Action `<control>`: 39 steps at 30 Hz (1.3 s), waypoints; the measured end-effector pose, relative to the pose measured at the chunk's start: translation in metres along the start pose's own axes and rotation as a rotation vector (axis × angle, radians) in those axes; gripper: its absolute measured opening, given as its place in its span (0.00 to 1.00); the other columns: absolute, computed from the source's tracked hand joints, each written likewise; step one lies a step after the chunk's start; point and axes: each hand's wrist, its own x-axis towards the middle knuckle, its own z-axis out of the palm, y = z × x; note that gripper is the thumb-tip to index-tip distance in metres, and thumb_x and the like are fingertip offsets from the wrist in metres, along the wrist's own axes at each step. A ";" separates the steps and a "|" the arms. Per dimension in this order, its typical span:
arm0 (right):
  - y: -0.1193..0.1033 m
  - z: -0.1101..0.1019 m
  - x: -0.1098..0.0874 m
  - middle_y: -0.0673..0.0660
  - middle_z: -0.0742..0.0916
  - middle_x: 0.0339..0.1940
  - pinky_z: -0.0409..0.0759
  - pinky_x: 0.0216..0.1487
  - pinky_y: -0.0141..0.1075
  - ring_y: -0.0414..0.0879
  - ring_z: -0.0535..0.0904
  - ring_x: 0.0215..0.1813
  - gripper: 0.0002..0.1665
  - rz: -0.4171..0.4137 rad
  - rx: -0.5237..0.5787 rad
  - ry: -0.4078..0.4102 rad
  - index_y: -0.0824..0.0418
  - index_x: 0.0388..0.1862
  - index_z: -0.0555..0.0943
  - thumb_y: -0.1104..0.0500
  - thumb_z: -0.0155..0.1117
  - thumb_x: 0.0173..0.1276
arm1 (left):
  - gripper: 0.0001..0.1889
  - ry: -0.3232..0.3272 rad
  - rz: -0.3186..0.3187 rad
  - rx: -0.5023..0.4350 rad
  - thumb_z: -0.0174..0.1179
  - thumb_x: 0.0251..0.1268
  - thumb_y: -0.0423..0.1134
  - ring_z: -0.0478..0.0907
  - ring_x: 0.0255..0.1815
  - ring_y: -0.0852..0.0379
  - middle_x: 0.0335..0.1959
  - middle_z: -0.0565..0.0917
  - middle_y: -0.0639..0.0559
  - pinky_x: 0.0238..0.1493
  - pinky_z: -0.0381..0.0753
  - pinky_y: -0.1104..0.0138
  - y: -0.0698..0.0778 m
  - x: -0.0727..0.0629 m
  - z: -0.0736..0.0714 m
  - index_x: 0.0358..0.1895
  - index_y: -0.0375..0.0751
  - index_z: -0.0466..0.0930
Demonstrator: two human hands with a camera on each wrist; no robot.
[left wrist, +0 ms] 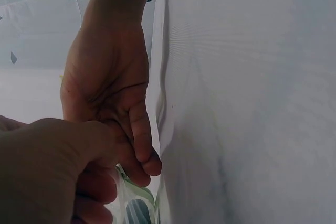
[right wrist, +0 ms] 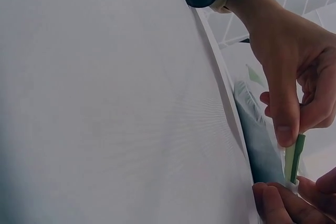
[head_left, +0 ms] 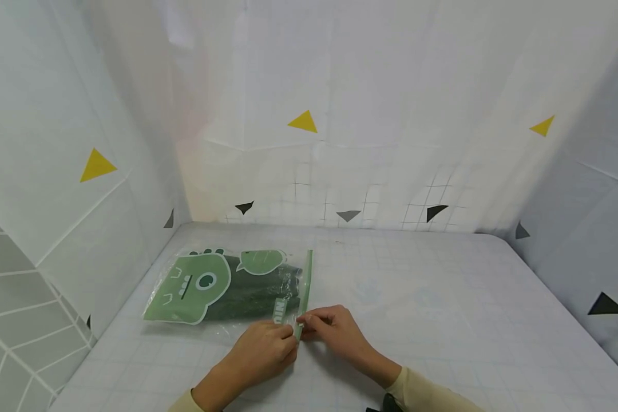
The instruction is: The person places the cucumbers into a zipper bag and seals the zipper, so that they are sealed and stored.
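Observation:
A clear zip bag (head_left: 247, 297) with a green cartoon dinosaur print lies on its side at the table's left, something dark folded inside it. Its green zip strip (head_left: 307, 277) runs along the right edge. My left hand (head_left: 265, 353) pinches the near end of that strip between thumb and fingers, as the right wrist view shows. Close beside it, my right hand (head_left: 340, 332) has its fingertips around the small white slider (right wrist: 293, 185) on the strip. The left wrist view shows the right palm and curled fingers, which partly hide the green bag edge (left wrist: 142, 188).
A white table (head_left: 443, 309) with a faint grid carries the bag. White sheets with yellow and black triangles (head_left: 304, 122) enclose it at the back and both sides. A patterned grey panel (head_left: 15, 320) stands at the left.

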 end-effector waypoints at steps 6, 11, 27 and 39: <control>0.001 -0.001 0.005 0.64 0.89 0.50 0.87 0.48 0.44 0.55 0.90 0.45 0.15 0.002 -0.035 0.018 0.71 0.51 0.88 0.64 0.56 0.81 | 0.15 -0.001 -0.011 -0.021 0.76 0.44 0.34 0.68 0.16 0.61 0.19 0.69 0.61 0.17 0.66 0.70 -0.001 -0.001 -0.001 0.18 0.50 0.76; 0.001 -0.002 0.007 0.64 0.89 0.50 0.87 0.47 0.43 0.56 0.89 0.45 0.15 0.007 -0.053 0.028 0.71 0.51 0.88 0.64 0.57 0.81 | 0.15 -0.010 -0.018 -0.023 0.76 0.45 0.35 0.67 0.16 0.62 0.19 0.69 0.61 0.18 0.65 0.71 -0.001 -0.001 -0.001 0.18 0.51 0.76; 0.005 -0.006 0.016 0.63 0.90 0.50 0.88 0.47 0.42 0.55 0.90 0.45 0.15 0.010 -0.083 0.063 0.69 0.50 0.89 0.64 0.57 0.81 | 0.16 -0.004 -0.023 -0.027 0.77 0.45 0.35 0.65 0.16 0.63 0.18 0.68 0.62 0.18 0.64 0.71 -0.001 -0.001 -0.001 0.18 0.51 0.76; 0.009 -0.010 0.025 0.63 0.89 0.51 0.87 0.47 0.41 0.54 0.90 0.46 0.15 -0.005 -0.096 0.069 0.70 0.52 0.88 0.63 0.56 0.82 | 0.16 0.020 -0.026 -0.037 0.76 0.45 0.34 0.64 0.15 0.62 0.18 0.67 0.61 0.17 0.63 0.71 -0.002 0.000 -0.002 0.17 0.51 0.75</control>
